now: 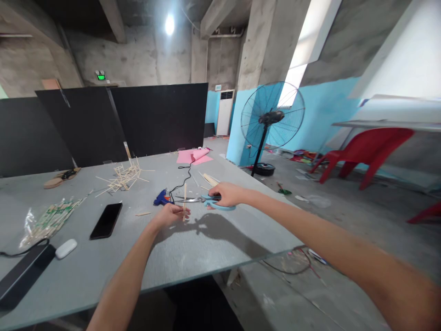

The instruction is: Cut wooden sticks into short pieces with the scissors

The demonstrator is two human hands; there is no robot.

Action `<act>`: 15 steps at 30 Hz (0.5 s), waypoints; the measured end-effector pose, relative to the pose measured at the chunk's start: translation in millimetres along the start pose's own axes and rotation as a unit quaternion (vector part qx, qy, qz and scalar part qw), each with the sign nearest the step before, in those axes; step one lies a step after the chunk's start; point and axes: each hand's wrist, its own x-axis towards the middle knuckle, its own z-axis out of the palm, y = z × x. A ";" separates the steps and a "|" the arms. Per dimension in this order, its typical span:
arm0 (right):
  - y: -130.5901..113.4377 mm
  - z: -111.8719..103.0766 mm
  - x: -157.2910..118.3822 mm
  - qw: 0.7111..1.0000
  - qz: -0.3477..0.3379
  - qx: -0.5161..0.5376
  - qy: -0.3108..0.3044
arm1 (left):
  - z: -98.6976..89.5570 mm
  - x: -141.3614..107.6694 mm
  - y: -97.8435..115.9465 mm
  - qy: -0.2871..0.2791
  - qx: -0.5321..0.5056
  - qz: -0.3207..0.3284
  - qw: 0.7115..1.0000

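Scissors [199, 200] sit in the right hand [227, 194], whose curled fingers partly hide the pale blue handles. The blades cross a thin wooden stick [185, 207] — whether they touch it is too small to tell. The left hand [170, 214], fingers nearly closed, pinches that stick over the table [193, 259] — exact grip hard to make out; a blue glue gun [161, 198] lies just beyond.
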 end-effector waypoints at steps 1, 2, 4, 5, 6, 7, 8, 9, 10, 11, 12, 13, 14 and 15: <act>-0.1 0.2 0.1 1.000 -0.001 0.000 0.000 | 0.1 -0.1 0.0 0.000 -0.002 0.000 1.000; -0.2 0.3 0.2 1.000 -0.001 0.000 0.000 | 0.3 -0.3 0.2 0.000 -0.003 0.000 1.000; -0.9 0.3 0.3 1.000 0.001 0.003 -0.003 | 0.9 -0.6 0.9 0.000 -0.005 0.000 1.000; -1.4 0.1 0.4 1.000 0.002 0.004 -0.004 | 1.2 -0.8 1.4 0.001 -0.005 0.000 1.000; -2.0 -0.1 0.4 1.000 0.002 0.005 -0.006 | 1.4 -0.8 1.8 0.002 -0.005 -0.001 1.000; -2.5 -0.3 0.5 1.000 0.003 0.005 -0.007 | 1.6 -0.8 2.0 0.003 -0.006 -0.001 1.000; -2.9 -0.5 0.6 1.000 0.004 0.003 -0.007 | 1.8 -0.7 2.2 0.003 -0.008 -0.002 1.000; -3.2 -0.7 0.8 1.000 0.004 0.000 -0.007 | 1.8 -0.6 2.1 0.004 -0.009 -0.002 1.000; -3.3 -0.7 0.9 1.000 0.005 -0.002 -0.007 | 1.7 -0.3 1.9 0.004 -0.009 -0.003 1.000; -3.2 -0.6 1.1 1.000 0.005 -0.004 -0.006 | 1.6 -0.1 1.6 0.005 -0.009 -0.003 1.000; -2.9 -0.3 1.2 1.000 0.005 -0.005 -0.005 | 1.4 0.2 1.2 0.005 -0.008 -0.003 1.000; -2.3 0.0 1.3 1.000 0.003 -0.006 -0.004 | 1.1 0.4 0.7 0.005 -0.005 -0.003 1.000; -1.6 0.5 1.3 1.000 0.002 -0.005 -0.004 | 0.9 0.5 0.3 0.005 -0.002 -0.002 1.000; -0.9 1.0 1.3 1.000 0.002 -0.004 -0.004 | 0.7 0.6 -0.1 0.005 0.000 -0.001 1.000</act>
